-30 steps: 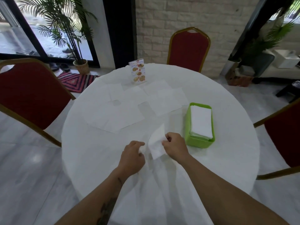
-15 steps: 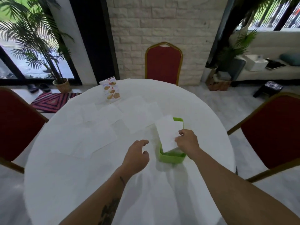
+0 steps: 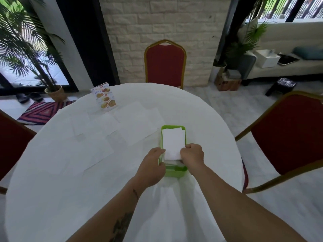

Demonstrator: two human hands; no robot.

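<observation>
Round table (image 3: pixel 70 172) under a white cloth. Green tray (image 3: pixel 174 172) stands a little right of the table's middle, toward the near edge, long side running away from the person. Folded napkin (image 3: pixel 173 144) lies lengthwise over the tray, on top of the stack (image 3: pixel 174 162) already inside. Its far end is close to the tray's far wall, and its near end is raised slightly between the two hands. Right hand (image 3: pixel 192 155): fingers curled tight, pinching the napkin's near right corner. Left hand (image 3: pixel 152 165): fingers curled, thumb tip against the napkin's near left edge, knuckles over the tray's left wall. Cannot tell whether it pinches the sheet or steadies the tray. Step in hand, as judged: seating the folded napkin squarely on the stack. To do it well, line both long edges up with the tray walls before letting go and lower the near end flat, not dropped, so the fold does not spring open. Release the right pinch first while the left keeps the sheet from sliding, then press lightly along the top with flat fingers. A corner of the stack pokes out at the far right, so check that end is flush. Risk: dragging the hands back could pull the top sheet toward the near wall or nudge the light tray. Elsewhere, unfolded napkins (image 3: pixel 132 117) are spread across the middle and far left of the table. A menu card (image 3: pixel 104 96) stands near the far left edge.
</observation>
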